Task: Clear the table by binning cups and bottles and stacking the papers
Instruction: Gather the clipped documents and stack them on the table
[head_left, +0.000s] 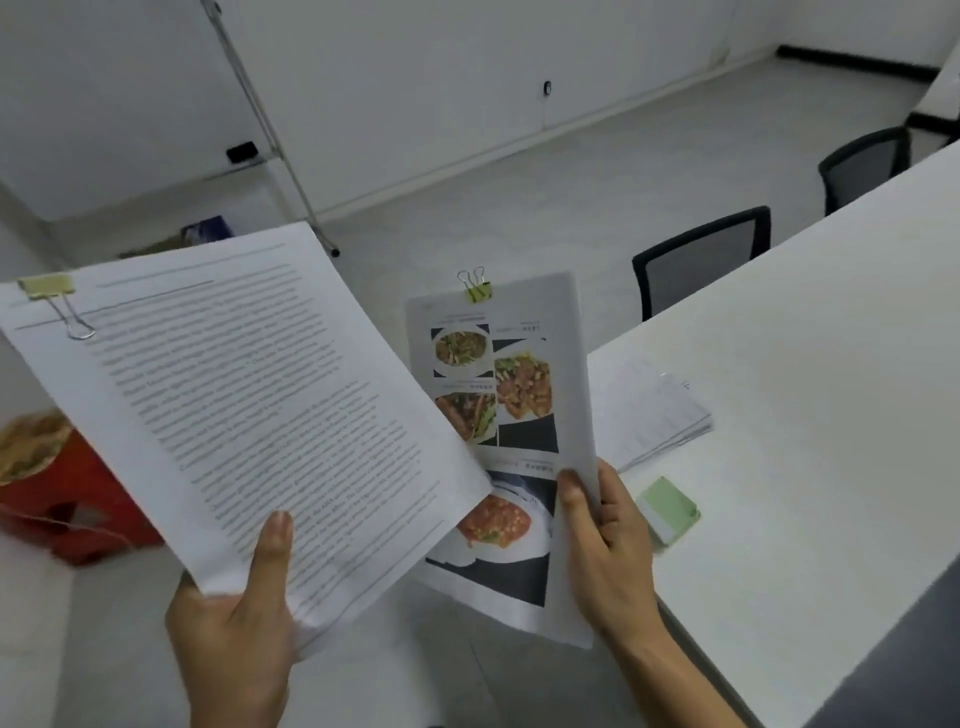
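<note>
Text sheaf (223, 395) left, overlapping photo sheaf (514, 415); table (805, 415) right

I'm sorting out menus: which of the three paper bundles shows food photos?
The bundle in the right hand: its top page carries colour dish photos. The left hand holds a text-only bundle, and the stack on the table shows faint print.

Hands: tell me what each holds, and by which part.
The left hand grips the clipped text pages by their bottom edge; the right hand pinches the food-photo pages by their lower right edge.
</note>
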